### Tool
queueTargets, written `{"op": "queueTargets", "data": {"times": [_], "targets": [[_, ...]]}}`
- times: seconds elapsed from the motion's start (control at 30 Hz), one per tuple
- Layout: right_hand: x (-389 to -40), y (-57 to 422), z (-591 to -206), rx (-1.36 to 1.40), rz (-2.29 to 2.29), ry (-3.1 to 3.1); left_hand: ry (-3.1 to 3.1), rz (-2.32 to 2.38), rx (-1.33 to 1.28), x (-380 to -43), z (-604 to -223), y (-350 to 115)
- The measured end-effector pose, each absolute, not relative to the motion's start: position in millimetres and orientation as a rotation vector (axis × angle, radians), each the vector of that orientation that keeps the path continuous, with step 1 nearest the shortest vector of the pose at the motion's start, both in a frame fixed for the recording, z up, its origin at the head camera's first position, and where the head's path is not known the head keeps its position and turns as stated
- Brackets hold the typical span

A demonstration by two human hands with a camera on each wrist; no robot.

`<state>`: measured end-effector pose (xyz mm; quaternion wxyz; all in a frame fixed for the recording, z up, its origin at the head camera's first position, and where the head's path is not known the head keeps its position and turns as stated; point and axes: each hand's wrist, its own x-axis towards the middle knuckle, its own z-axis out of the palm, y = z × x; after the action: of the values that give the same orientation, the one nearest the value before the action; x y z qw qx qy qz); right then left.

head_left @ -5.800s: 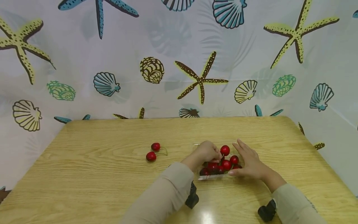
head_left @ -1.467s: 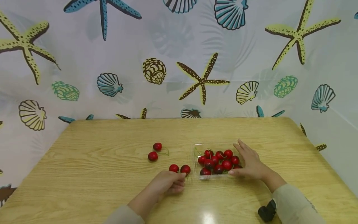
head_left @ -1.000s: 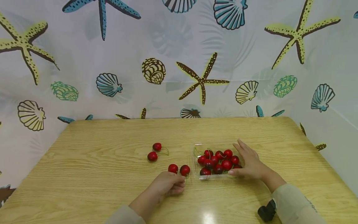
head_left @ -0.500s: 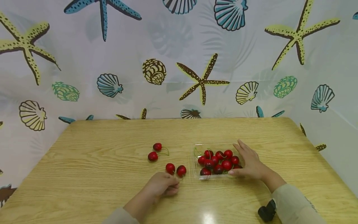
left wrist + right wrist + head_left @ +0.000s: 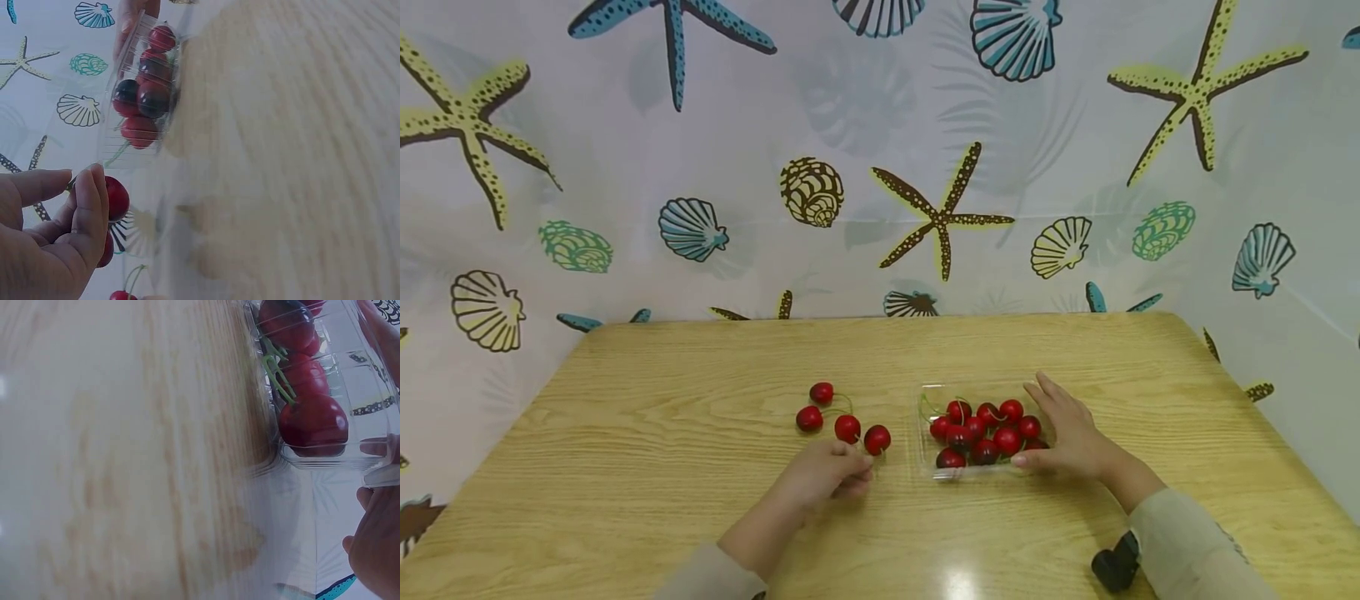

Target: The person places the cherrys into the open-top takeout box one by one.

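My left hand pinches the green stems of two red cherries, which hang at its fingertips over the middle of the table; the left wrist view shows the thumb and fingers closed on the stem. Just behind them lies another stemmed pair of cherries. To the right stands a clear plastic box with several dark red cherries in it. Across its right end my right hand holds the box, thumb at the near edge and fingers at the far edge.
Everything stands on a light wood-grain table. Behind and at the sides hangs a white cloth printed with starfish and shells. A black device sits at the right sleeve.
My left hand has come out of the box with a cherry pair, carried it left, and lately moved it further left and away toward the lying pair. The right hand stays put.
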<state>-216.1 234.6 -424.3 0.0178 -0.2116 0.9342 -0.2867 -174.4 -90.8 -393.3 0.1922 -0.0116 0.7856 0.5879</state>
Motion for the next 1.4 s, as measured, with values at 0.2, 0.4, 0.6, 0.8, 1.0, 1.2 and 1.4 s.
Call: {"op": "queueTargets", "data": {"times": [0.2, 0.4, 0.6, 0.8, 1.0, 1.2, 1.4], "targets": [[-217.8, 234.5, -425.5, -0.672, -0.876, 2.913, 2.224, 1.71, -0.042, -178.4, -379.0, -88.4], [-218.0, 234.7, -426.6, -0.682, -0.878, 2.919, 2.246, 1.729, -0.009, -180.0, -367.8, -83.8], [-217.1, 234.9, -427.3, -0.682, -0.871, 2.929, 2.236, 1.728, 0.052, -181.1, -360.4, -75.6], [-216.7, 234.9, -427.8, -0.677, -0.865, 2.93, 2.166, 1.757, 0.13, -181.5, -356.5, -64.6], [-216.5, 235.2, -427.0, -0.675, -0.888, 2.921, 2.148, 1.743, 0.178, -184.6, -357.2, -54.3], [-216.6, 235.7, -427.4, -0.671, -0.899, 2.912, 2.144, 1.694, 0.224, -190.7, -359.9, -42.9], [-216.5, 236.1, -428.3, -0.668, -0.906, 2.905, 2.181, 1.597, 0.268, -198.8, -364.2, -32.9]]}}
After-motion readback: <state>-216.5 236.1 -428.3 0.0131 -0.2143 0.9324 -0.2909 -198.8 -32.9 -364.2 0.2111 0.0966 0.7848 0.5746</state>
